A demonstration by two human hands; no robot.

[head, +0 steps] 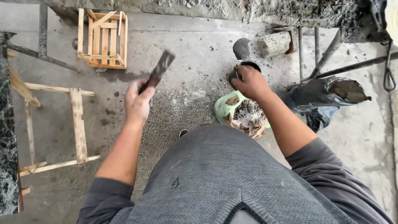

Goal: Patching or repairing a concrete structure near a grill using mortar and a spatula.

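marble slab [7, 166]: cut off at left edge | flat tool [159, 70]: motion-blurred, kind unclear | dark cup [248, 66]: mostly hidden under right hand [251, 82]

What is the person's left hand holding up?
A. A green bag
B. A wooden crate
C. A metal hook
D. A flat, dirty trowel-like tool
D: the left hand grips a flat, dark, mortar-caked tool raised over the concrete floor, while the wooden crate sits apart and the green bag lies below the right hand.
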